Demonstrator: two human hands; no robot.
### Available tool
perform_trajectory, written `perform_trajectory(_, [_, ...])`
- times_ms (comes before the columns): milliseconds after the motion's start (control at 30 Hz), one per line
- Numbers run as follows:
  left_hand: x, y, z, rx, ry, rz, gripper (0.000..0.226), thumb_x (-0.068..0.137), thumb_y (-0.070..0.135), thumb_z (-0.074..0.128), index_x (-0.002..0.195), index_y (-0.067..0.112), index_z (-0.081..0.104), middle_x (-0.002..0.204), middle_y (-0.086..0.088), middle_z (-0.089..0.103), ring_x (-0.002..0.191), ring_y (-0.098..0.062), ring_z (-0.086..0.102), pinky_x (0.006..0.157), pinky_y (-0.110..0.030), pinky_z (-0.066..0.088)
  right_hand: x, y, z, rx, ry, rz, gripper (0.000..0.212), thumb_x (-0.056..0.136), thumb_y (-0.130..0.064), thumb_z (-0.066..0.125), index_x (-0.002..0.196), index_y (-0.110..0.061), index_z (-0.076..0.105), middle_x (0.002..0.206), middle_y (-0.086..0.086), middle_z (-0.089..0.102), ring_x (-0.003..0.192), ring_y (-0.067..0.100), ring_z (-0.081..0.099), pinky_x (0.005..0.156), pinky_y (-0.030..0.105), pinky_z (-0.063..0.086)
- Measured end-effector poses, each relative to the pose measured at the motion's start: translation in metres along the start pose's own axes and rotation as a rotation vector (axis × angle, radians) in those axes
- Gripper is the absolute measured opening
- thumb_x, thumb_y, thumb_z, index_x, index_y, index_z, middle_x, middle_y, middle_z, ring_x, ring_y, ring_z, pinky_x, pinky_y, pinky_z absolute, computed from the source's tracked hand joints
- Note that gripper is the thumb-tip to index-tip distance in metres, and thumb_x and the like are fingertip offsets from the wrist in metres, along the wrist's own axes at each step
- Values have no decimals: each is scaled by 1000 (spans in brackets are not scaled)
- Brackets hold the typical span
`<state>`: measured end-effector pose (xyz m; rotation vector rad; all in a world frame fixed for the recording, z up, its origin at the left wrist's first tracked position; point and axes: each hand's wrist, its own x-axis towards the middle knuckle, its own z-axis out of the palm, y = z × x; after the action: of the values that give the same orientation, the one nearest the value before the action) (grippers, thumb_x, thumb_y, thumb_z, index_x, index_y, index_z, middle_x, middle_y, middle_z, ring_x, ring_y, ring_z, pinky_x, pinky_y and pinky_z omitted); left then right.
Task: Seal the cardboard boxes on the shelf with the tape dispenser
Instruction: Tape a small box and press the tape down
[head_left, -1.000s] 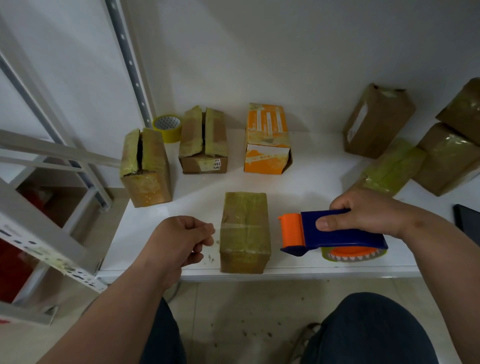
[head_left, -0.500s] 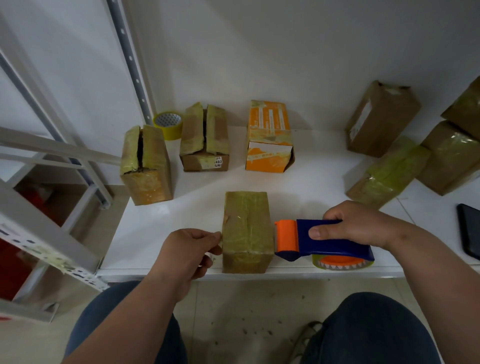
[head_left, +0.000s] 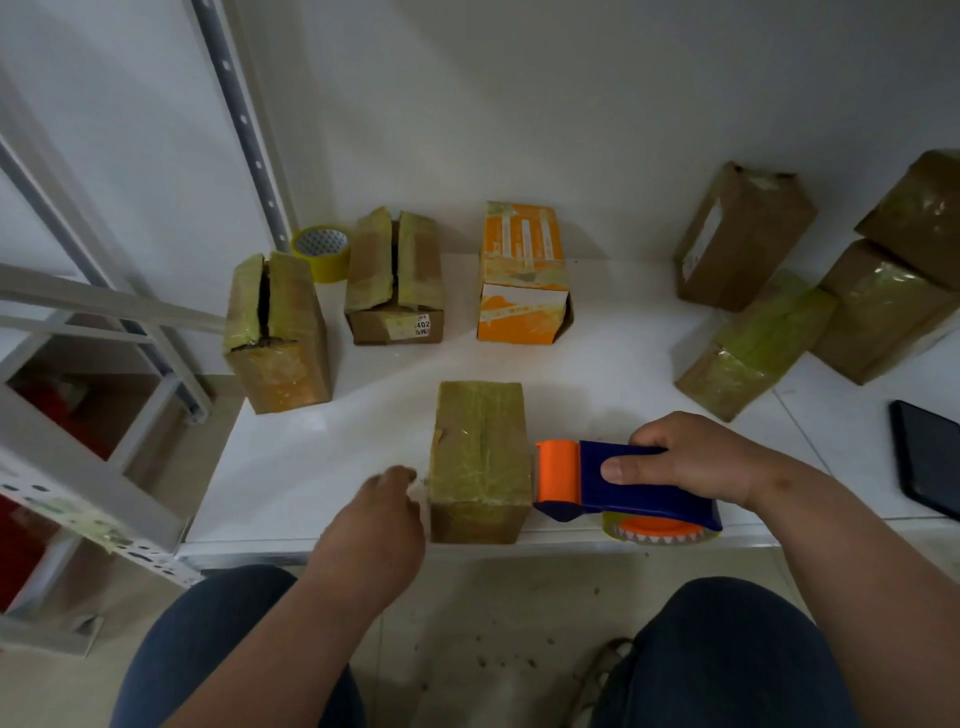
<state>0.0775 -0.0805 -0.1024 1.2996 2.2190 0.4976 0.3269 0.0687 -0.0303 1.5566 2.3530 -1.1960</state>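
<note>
A small tape-covered cardboard box (head_left: 478, 460) stands at the front edge of the white shelf (head_left: 322, 457). My right hand (head_left: 691, 457) grips the blue and orange tape dispenser (head_left: 623, 486). Its orange roller end touches the box's right side. My left hand (head_left: 379, 514) is beside the box's left face, blurred, with curled fingers that pinch a small pale scrap of tape (head_left: 418, 480). Two brown boxes (head_left: 278, 332) (head_left: 395, 275) with split tops and an orange box (head_left: 522, 273) stand further back.
A yellow tape roll (head_left: 321, 252) lies at the back left by the upright post (head_left: 244, 124). Several taped brown boxes (head_left: 758, 343) are piled at the right. A black phone (head_left: 927, 457) lies at the right edge. My knees are below the shelf.
My right hand slid the dispenser left until its roller met the box. My left hand moved in to the box's left side.
</note>
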Motion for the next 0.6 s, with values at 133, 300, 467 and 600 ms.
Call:
perform_trajectory(133, [-3,17,-19,-52,160,339,58,102,35,38,155,27,14,158,9,23,145,-13,17,119,-34,21,0,-4,-3,-56,11,-13,45,73,-61,65,86,-18,69,84,2,72,74,15,69,66,24,51])
perform_trajectory(300, [7,35,-10,400,-96,513,85,86,73,14,151,28,-19,157,12,-25,143,-11,-29,122,-38,-5,-1,-9,-7,-149,14,-12,42,78,-61,64,84,-20,68,83,-1,70,73,12,67,60,21,49])
perform_trajectory(467, [11,33,-7,442,-93,486,89,83,76,15,151,29,-20,158,13,-24,142,-10,-29,122,-36,-5,2,0,-3,-39,-27,-9,61,63,-73,62,86,-16,70,84,3,72,74,16,69,68,28,53])
perform_trajectory(600, [11,36,-9,451,-117,477,93,79,76,14,151,29,-20,158,14,-25,143,-9,-29,122,-36,-3,-1,18,-6,110,-7,3,58,61,-65,66,85,-13,71,77,4,74,69,18,70,64,26,51])
